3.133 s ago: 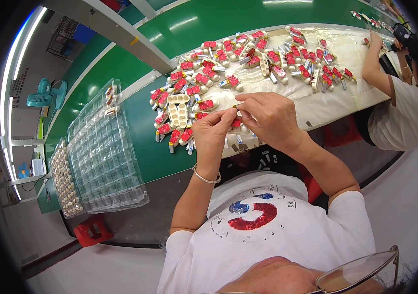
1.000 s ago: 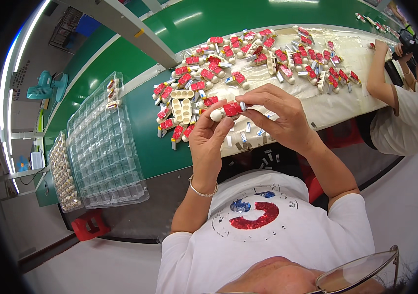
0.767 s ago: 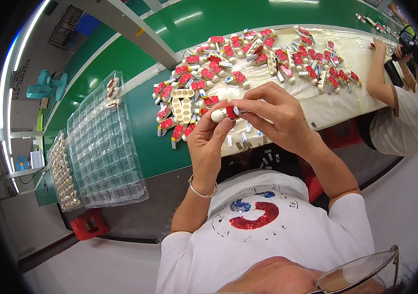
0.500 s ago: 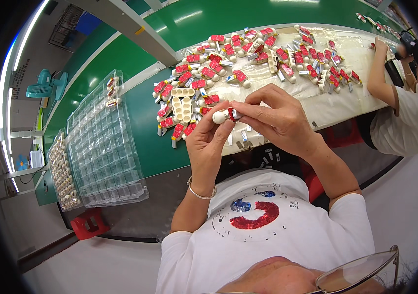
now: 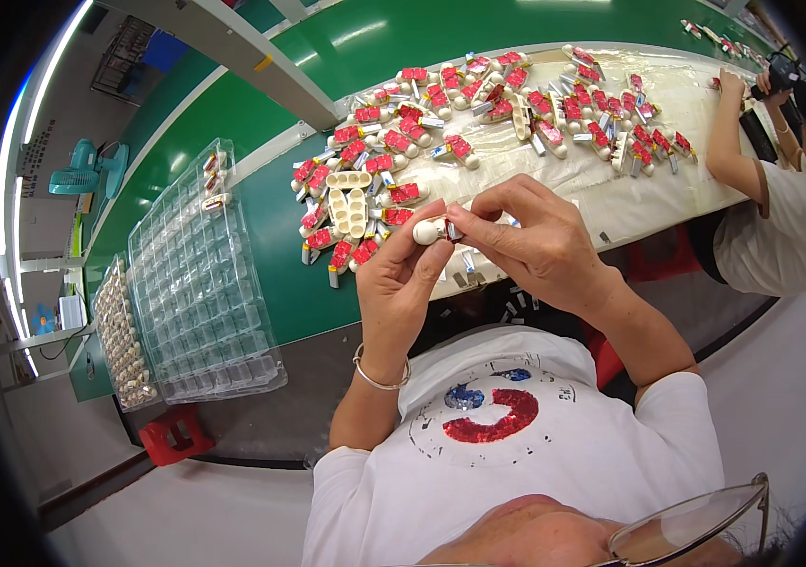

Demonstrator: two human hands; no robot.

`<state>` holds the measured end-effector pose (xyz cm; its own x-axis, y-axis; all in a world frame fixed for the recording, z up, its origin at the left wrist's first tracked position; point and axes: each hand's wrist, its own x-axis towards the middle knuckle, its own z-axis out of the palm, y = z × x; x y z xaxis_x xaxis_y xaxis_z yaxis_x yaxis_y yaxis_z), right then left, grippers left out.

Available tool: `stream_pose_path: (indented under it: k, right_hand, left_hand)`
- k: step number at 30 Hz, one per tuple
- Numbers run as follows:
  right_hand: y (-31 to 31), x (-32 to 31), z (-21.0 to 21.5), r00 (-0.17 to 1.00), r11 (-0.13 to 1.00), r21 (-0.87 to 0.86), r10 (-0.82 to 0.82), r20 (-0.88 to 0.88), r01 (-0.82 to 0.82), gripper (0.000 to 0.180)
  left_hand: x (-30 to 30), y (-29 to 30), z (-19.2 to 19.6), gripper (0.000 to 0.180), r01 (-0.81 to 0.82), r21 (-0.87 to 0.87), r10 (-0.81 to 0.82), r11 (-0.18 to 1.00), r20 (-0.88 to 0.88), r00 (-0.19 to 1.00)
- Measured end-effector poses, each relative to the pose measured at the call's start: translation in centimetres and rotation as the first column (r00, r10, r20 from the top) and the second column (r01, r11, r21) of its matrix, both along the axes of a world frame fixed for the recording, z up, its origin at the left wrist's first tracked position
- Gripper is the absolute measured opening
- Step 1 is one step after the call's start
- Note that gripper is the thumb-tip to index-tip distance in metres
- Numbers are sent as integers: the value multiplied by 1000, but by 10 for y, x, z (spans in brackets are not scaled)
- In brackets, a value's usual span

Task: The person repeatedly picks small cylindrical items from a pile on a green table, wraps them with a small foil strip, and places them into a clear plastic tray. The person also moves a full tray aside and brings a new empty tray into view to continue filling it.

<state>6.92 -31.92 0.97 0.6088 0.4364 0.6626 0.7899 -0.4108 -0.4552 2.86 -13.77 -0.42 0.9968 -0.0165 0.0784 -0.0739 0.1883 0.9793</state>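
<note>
Over the table's near edge, my left hand [image 5: 395,288] pinches a small cream round-headed piece [image 5: 426,231] with a dark red part at one end. My right hand [image 5: 546,241] closes its thumb and fingertips on that red end, which they mostly cover. Beyond my hands lie many similar cream pieces with red patches and silvery tabs [image 5: 405,194], heaped loosely on the table. Cream oblong holders with round hollows [image 5: 350,213] rest on the heap's near left side.
To the left lies a clear plastic compartment tray [image 5: 199,283] with a few pieces at its far end. Beside it is a tray full of small cream pieces [image 5: 122,331]. A grey metal post [image 5: 242,66] rises from the green table [image 5: 308,298]. Another person [image 5: 767,222] works at right.
My right fingertips have closed further over the piece's red end, hiding the pale tab that showed there. Both hands have shifted only slightly.
</note>
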Motion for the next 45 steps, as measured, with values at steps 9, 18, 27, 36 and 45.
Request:
stream_pose_path:
  k: [9, 18, 27, 36, 45]
  right_hand:
    - [8, -3, -4, 962, 974, 225, 57, -268, 5, 38]
    - [7, -9, -7, 856, 901, 434, 204, -475, 26, 35]
    - [8, -4, -22, 750, 851, 522, 313, -582, 50, 25]
    - [3, 12, -32, 412, 730, 666, 566, -715, 153, 36]
    - [18, 7, -29, 800, 894, 449, 256, -542, 19, 33]
  left_hand:
    - [5, -10, -15, 31, -124, -225, 113, 966, -63, 992]
    - [1, -13, -9, 23, -174, -251, 185, 952, 22, 983]
    - [5, -10, -12, 22, -174, -129, 183, 976, 64, 981]
    - [19, -1, -10, 19, -163, -327, 86, 931, -239, 967]
    - [15, 4, -15, 21, -146, -258, 90, 955, -217, 972]
